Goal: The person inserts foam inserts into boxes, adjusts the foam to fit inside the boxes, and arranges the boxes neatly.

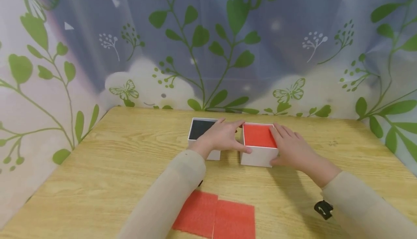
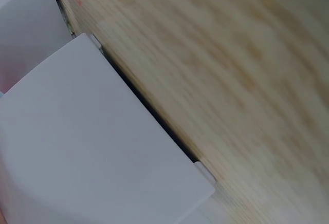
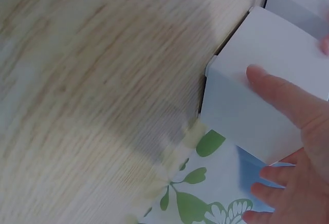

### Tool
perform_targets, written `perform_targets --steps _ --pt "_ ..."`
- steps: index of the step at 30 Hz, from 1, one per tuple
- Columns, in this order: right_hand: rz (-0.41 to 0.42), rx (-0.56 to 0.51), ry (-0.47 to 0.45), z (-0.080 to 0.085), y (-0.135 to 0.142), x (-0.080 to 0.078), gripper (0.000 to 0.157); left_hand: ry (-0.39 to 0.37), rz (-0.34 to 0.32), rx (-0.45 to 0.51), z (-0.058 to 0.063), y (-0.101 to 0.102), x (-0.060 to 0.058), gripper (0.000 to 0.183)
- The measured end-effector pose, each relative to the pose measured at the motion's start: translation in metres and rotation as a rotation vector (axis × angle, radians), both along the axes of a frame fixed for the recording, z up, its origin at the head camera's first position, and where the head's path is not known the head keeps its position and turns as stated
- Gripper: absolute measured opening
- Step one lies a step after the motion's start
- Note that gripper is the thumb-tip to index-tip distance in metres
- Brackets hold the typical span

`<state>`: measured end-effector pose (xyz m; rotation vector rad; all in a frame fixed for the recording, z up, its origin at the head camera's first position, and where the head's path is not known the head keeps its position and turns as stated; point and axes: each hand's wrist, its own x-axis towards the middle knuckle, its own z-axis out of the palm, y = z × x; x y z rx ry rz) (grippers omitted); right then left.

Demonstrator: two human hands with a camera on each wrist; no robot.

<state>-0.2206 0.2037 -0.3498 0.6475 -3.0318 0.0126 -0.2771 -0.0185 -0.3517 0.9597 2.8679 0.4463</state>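
A white box [image 1: 257, 156] with a red top surface [image 1: 259, 135] stands on the table between both hands. My left hand [image 1: 223, 136] holds its left side, index finger at the far corner and thumb at the near corner. My right hand [image 1: 291, 148] grips its right side; in the right wrist view the thumb [image 3: 277, 90] presses the white face of the box [image 3: 241, 100]. Under the left hand, and partly hidden by it, stands a second white box [image 1: 213, 155] with a black top surface [image 1: 200, 128]. Its blank side [image 2: 97, 142] fills much of the left wrist view.
Two red, felt-like squares [image 1: 234, 219] lie near the table's front, one partly covered by the left sleeve. The wood-grain table [image 1: 107, 166] ends at a leaf-patterned curtain [image 1: 208, 68]. A black strap [image 1: 323, 209] shows at the right sleeve.
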Motion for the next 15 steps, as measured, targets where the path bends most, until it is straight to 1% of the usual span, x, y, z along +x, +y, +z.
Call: perform_targets --steps 11,15 --pt "-0.014 -0.035 -0.041 -0.002 0.0008 -0.0027 0.106 -0.005 0.004 -0.013 0.0019 0.0007 -0.001 0.101" --pt "-0.003 -0.029 -0.059 0.0009 0.0006 -0.0027 0.107 -0.013 0.001 -0.007 0.0016 0.0012 -0.0007 0.102"
